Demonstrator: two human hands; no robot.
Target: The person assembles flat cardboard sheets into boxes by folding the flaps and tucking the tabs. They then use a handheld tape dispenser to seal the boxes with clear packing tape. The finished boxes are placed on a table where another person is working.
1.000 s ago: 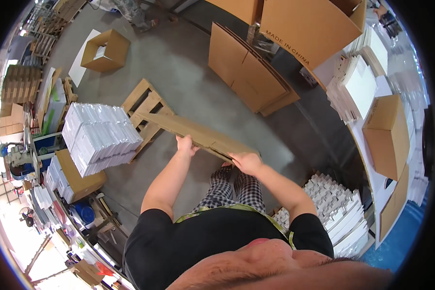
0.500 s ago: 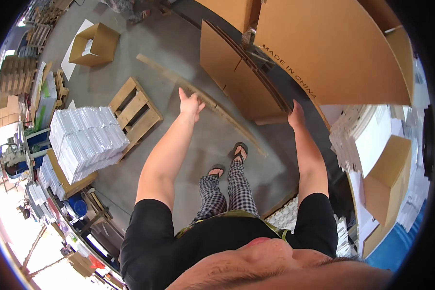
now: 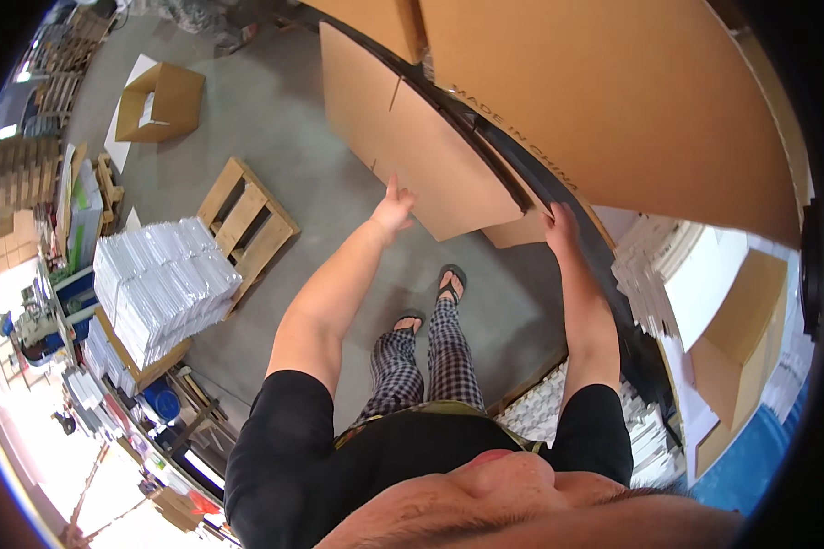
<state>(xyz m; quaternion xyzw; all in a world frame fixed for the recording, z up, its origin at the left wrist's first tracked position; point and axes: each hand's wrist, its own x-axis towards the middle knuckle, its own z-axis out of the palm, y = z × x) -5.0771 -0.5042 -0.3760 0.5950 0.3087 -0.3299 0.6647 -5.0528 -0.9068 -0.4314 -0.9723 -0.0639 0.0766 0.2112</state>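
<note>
Change, last second: one flat cardboard sheet, first held in both your hands, then loose and clear of them, edge-on over the floor; now not distinguishable as a separate item. Whether it has joined the leaning group cannot be told.

Cardboard sheets, brown, several: in front of you, leaning beneath the large carton (image 3: 613, 110). Front sheet (image 3: 421, 137), slotted, its broad face toward you; rear sheet (image 3: 520, 231) showing past its lower corner, a dark gap between them.

Left hand (image 3: 395, 212), one: fingers loosely spread, forefinger extended, nothing seen held; at the front sheet's lower left edge, contact uncertain.

Right hand (image 3: 561, 227), one: fingertips at the rear sheet's right edge; whether pinching it, you cannot tell from this view.

Meaning, by judgement: your handling has passed from the single sheet to the leaning group, your hands now placed at either side of it; a firm two-handed grip is not yet evident.

Adjacent, to your left: wooden pallet (image 3: 243, 214), one, on the floor; bundled white stack (image 3: 165, 288), one, just beside the pallet.
</note>
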